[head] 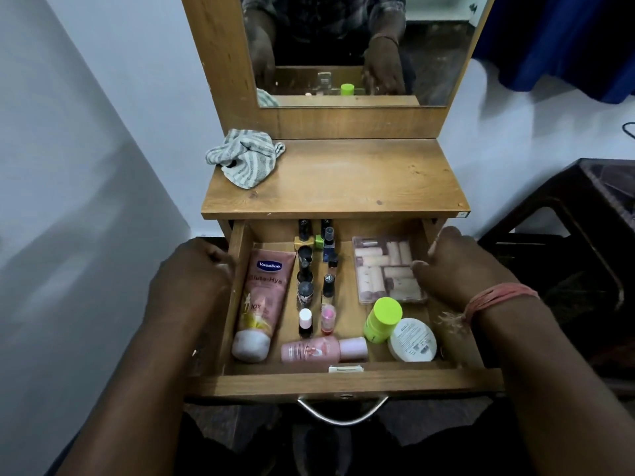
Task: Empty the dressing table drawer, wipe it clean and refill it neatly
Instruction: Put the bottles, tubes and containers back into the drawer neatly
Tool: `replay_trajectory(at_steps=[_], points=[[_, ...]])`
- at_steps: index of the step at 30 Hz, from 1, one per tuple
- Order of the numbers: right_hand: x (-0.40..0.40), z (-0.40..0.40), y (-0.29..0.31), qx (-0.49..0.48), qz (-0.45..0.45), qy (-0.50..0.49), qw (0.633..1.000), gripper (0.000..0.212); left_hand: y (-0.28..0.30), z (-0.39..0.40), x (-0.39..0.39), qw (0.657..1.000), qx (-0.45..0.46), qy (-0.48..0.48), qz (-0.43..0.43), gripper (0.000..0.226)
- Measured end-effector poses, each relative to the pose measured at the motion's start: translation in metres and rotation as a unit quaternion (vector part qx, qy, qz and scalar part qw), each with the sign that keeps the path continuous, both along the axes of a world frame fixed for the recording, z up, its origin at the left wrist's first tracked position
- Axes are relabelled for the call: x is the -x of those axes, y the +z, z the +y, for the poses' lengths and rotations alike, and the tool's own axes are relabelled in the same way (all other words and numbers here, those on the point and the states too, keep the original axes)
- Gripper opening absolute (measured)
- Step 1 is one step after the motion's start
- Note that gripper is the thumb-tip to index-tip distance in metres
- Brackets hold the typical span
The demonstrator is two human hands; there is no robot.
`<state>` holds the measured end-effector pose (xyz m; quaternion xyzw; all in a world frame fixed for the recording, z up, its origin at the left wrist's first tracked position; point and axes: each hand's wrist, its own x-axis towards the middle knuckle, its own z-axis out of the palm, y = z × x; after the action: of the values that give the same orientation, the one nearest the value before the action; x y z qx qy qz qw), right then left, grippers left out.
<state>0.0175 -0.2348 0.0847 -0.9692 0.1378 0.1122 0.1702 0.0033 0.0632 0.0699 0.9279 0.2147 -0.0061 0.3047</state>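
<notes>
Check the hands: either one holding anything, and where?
Left hand grips the drawer by its left side wall. Right hand hovers by the right wall over the clear box; contact cannot be told.

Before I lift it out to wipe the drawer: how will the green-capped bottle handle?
The green-capped bottle leans on the white jar, so it may topple once freed. Its round body would probably roll. It looks like light plastic.

A bedroom corner in a home.
A wooden dressing table (330,176) with a mirror (343,46) stands against a pale wall (86,132), its open drawer (343,379) holding lotion tubes, nail polish bottles and creams; a blue curtain (567,39) hangs nearby.
</notes>
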Motion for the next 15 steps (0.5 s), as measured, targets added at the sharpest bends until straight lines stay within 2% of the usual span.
replay_trajectory(at_steps=[2, 5, 8, 12, 15], points=[[0.000, -0.001, 0.003, 0.006, 0.025, -0.021, 0.999, 0.053, -0.002, 0.004, -0.003, 0.999, 0.035, 0.010, 0.015, 0.028], [0.000, -0.006, 0.007, 0.028, 0.085, -0.040, 0.995, 0.047, -0.006, 0.013, -0.004, 0.995, 0.083, 0.046, 0.021, 0.019], [0.000, -0.009, 0.009, 0.048, 0.143, -0.030, 0.988, 0.035, -0.009, 0.018, -0.004, 0.992, 0.114, 0.031, 0.049, 0.020], [-0.002, -0.010, 0.004, 0.067, 0.105, -0.030, 0.992, 0.031, -0.012, 0.018, -0.009, 0.995, 0.082, 0.015, 0.057, 0.021], [-0.004, -0.012, -0.001, 0.044, 0.063, -0.049, 0.996, 0.020, -0.012, 0.013, -0.014, 0.998, 0.053, 0.017, 0.036, 0.011]])
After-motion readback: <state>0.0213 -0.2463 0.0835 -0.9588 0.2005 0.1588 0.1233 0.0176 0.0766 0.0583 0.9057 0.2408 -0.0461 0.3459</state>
